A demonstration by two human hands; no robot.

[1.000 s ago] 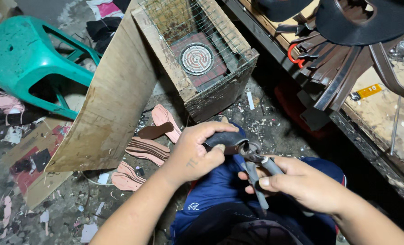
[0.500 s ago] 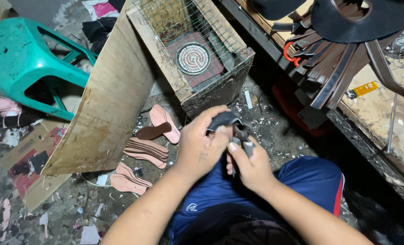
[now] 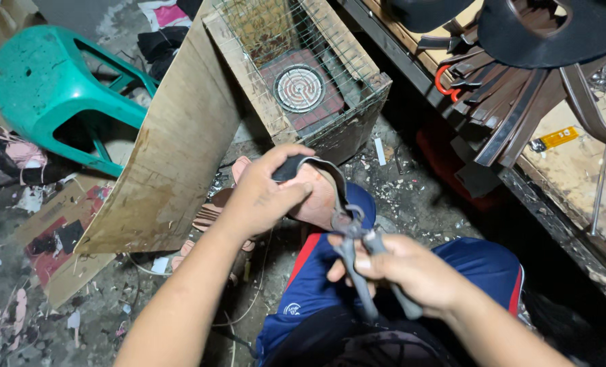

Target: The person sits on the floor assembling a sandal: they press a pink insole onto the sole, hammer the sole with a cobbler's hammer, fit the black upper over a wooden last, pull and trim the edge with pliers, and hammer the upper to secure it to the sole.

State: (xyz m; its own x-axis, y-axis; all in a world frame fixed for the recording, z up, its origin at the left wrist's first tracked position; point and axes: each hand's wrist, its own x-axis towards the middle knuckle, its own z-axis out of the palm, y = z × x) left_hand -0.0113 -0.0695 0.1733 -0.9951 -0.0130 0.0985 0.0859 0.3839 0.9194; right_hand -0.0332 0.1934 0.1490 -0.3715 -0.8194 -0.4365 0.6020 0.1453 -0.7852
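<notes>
While the right hand (image 3: 412, 272) is clamped round the handles of the pliers (image 3: 357, 255) over the blue shorts (image 3: 466, 265), their jaws bite the edge of the grey strap (image 3: 316, 166) that runs over the pink sole (image 3: 316, 197), and the left hand (image 3: 265, 194) is closed on that sole from above, holding it off the lap; I judge that a hard pull could make the jaws slip off the thin strap and jerk towards the left fingers, or tear the strap edge, since the grip looks narrow. Compared with half a second earlier, the two hands have drawn apart: the right has dropped lower and nearer the body with the pliers now plainly showing, and the sole is turned up into view. Farther off lie spare soles (image 3: 211, 214) on the littered floor (image 3: 412, 197), the leaning board (image 3: 174, 156), the wire cage with a coil heater (image 3: 299, 88) and the green stool (image 3: 44, 88)
</notes>
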